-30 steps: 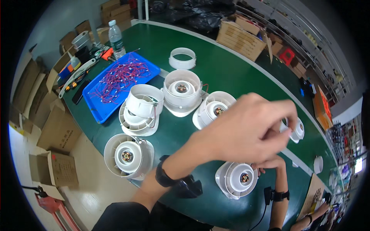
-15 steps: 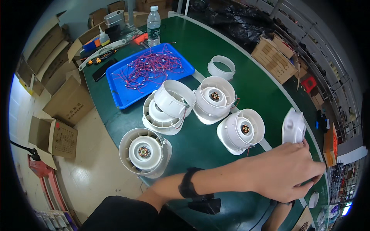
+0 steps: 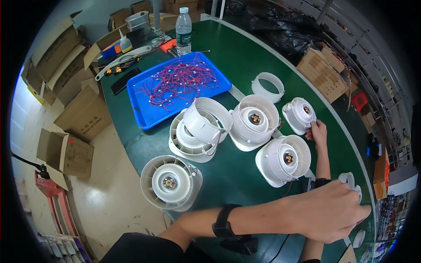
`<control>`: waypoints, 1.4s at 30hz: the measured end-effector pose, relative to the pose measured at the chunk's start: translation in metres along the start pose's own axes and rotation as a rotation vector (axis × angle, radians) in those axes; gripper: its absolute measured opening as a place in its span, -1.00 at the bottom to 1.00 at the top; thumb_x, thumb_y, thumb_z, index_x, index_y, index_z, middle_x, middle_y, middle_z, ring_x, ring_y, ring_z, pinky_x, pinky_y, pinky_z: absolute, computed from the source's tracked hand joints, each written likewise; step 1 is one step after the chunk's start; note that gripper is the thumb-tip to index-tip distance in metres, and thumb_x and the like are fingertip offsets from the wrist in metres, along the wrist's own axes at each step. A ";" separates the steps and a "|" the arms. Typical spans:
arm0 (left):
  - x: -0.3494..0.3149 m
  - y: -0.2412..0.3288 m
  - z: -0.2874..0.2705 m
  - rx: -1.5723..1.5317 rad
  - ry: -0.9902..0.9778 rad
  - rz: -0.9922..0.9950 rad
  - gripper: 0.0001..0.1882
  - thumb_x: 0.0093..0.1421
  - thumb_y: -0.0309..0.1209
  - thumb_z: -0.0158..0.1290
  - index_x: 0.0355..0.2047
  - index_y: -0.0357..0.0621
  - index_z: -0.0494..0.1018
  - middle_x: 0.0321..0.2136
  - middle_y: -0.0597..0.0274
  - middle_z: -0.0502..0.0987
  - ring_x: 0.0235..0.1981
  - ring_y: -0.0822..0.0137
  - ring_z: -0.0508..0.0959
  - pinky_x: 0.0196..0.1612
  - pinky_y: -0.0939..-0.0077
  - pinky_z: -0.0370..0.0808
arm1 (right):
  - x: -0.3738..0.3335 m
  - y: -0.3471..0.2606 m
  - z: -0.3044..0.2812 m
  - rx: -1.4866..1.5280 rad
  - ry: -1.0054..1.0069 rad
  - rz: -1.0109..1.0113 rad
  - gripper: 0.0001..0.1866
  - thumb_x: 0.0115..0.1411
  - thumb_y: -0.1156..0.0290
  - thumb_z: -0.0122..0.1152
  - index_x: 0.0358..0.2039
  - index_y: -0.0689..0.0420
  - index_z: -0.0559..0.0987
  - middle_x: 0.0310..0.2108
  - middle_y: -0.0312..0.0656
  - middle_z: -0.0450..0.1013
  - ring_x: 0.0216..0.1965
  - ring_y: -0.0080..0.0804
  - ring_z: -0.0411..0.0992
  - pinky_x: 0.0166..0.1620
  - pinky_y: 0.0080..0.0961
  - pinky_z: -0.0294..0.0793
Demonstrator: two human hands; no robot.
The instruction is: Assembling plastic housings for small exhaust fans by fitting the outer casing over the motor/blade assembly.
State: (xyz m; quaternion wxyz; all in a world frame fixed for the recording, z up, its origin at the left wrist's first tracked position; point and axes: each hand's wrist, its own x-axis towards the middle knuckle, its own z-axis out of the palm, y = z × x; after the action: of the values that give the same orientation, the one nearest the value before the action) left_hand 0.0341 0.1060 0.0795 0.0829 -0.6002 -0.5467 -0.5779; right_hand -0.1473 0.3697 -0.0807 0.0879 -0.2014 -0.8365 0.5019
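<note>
My right hand [image 3: 317, 133] grips the edge of a white fan base [image 3: 296, 117] with a copper-wound motor core at its centre, at the right of the table. Across my right forearm lies my left hand [image 3: 329, 212], back up, its fingers curled and mostly hidden. Just beyond its knuckles shows a small white ring-shaped part [image 3: 346, 178]; whether it is held I cannot tell. Nearby stand white round fan housings: one at the right [image 3: 287, 158], one in the middle [image 3: 254, 120], and one at the front left [image 3: 170, 182]. A loose white ring [image 3: 202, 117] leans on another housing [image 3: 182, 140].
A blue tray [image 3: 139, 109] holds a tangle of red-purple wires [image 3: 180, 81]. Behind it is a water bottle [image 3: 183, 33]. A white ring [image 3: 268, 87] lies near the back edge. Phone [image 3: 126, 81], tools and a glue bottle [image 3: 125, 43] are at left. Cartons [image 3: 83, 114] stand on the floor.
The white fan base has moved left and away, now upright with its motor showing. My right hand, hidden before, has come into view on it. My left hand has shifted slightly down.
</note>
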 end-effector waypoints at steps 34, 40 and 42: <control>0.002 -0.033 -0.028 0.212 0.033 -0.249 -0.88 0.03 -0.44 0.08 -0.41 -0.22 0.46 -0.64 0.07 0.53 -0.55 0.05 0.57 -0.49 0.20 0.44 | -0.158 -0.039 -0.028 -0.297 -0.571 -0.373 -0.60 0.05 0.41 0.16 -0.06 0.21 0.55 -0.18 -0.11 0.53 -0.18 -0.35 0.49 -0.11 -0.46 0.45; -0.034 -0.071 -0.027 0.501 -0.242 -0.578 -0.74 0.04 -0.38 0.08 -0.27 -0.26 0.52 -0.30 -0.10 0.57 -0.14 0.02 0.56 -0.13 0.19 0.52 | -0.113 -0.044 -0.016 -0.488 -0.661 -0.407 -0.57 -0.06 0.47 0.18 -0.09 0.22 0.56 -0.17 -0.08 0.54 -0.17 -0.31 0.50 -0.10 -0.43 0.45; -0.035 -0.077 -0.036 0.610 -0.327 -0.738 -0.68 0.03 -0.37 0.09 -0.21 -0.26 0.52 -0.20 -0.13 0.56 -0.05 0.02 0.53 -0.04 0.20 0.51 | -0.113 -0.052 -0.012 -0.569 -0.657 -0.405 -0.56 -0.09 0.48 0.18 -0.10 0.22 0.56 -0.17 -0.07 0.54 -0.17 -0.30 0.51 -0.09 -0.42 0.46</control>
State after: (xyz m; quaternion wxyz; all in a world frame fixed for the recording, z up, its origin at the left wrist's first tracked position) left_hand -0.0364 0.0899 0.0219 -0.0422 -0.3983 -0.8721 -0.2812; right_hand -0.0541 0.3100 -0.0228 -0.1439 0.1189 -0.9466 0.2628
